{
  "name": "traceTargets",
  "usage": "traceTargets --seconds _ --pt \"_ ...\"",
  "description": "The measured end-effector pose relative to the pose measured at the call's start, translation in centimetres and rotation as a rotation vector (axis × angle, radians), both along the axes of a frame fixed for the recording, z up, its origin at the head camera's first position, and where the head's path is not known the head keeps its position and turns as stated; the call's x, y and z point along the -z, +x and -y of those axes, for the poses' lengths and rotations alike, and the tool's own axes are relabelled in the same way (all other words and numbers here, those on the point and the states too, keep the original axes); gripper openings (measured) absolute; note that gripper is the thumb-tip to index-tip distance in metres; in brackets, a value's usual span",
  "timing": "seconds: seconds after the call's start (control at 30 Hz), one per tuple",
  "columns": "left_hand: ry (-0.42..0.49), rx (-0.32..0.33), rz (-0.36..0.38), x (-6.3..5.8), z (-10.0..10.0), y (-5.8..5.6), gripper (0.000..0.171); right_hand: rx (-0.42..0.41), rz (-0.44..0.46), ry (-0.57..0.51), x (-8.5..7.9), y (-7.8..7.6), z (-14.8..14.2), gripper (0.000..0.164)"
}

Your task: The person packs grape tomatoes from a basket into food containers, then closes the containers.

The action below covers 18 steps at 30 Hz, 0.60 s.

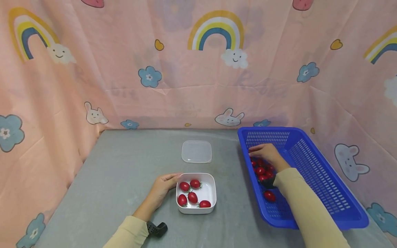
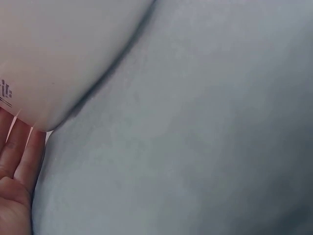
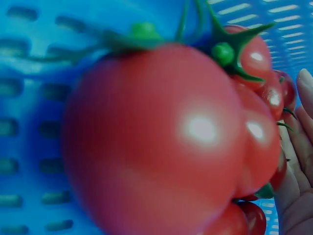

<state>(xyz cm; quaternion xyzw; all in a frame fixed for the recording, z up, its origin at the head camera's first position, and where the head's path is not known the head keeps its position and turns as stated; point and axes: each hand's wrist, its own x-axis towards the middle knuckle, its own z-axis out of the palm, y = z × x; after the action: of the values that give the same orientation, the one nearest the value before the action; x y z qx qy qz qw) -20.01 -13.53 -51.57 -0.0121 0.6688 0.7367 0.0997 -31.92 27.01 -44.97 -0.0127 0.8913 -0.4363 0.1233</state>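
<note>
My left hand [image 1: 165,186] touches the left side of a white square food box [image 1: 212,187], its fingers lying along the wall. In the left wrist view the fingers [image 2: 23,152] stretch straight against the box wall [image 2: 58,54]. Several red cherry tomatoes [image 1: 192,197] with green stems lie in the box. My right hand [image 1: 267,154] is inside a blue basket [image 1: 302,137], over a cluster of cherry tomatoes [image 1: 260,171] along its left wall. In the right wrist view extended fingers [image 3: 305,129] show beside the tomatoes; a big, close tomato [image 3: 156,137] fills the middle.
A translucent lid [image 1: 196,151] lies flat on the grey table [image 1: 136,155] behind the box. One cherry tomato [image 1: 269,196] sits apart from the cluster, nearer the basket's front. A pink patterned curtain [image 1: 186,100] hangs behind the table and along its sides.
</note>
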Motion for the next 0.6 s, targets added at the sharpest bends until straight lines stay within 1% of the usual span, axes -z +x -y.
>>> traceTargets --seconds 0.17,0.27,0.33,0.4,0.5,0.53,0.6 --pt "0.003 0.005 -0.006 -0.1 0.1 0.1 0.039 -0.009 -0.012 0.104 0.2 0.0 0.2 0.042" --pt "0.003 0.008 -0.009 -0.2 0.1 0.2 0.04 -0.017 -0.019 0.133 0.2 0.0 0.4 0.042" --pt "0.001 0.007 -0.008 -0.2 0.1 0.2 0.039 -0.002 -0.007 0.095 0.2 -0.1 0.4 0.043" --pt "-0.004 0.003 -0.003 -0.2 0.1 0.1 0.039 0.022 0.004 0.029 -0.1 -0.1 0.4 0.046" --pt "-0.009 -0.006 0.005 -0.2 0.1 0.0 0.038 0.074 0.017 -0.044 -0.8 -0.1 0.2 0.051" --pt "-0.009 -0.008 0.007 -0.2 0.1 0.0 0.038 0.08 0.011 -0.044 -1.2 0.0 0.1 0.053" --pt "-0.01 -0.009 0.01 -0.2 0.1 -0.1 0.038 0.089 -0.012 -0.005 -2.0 0.2 0.1 0.055"
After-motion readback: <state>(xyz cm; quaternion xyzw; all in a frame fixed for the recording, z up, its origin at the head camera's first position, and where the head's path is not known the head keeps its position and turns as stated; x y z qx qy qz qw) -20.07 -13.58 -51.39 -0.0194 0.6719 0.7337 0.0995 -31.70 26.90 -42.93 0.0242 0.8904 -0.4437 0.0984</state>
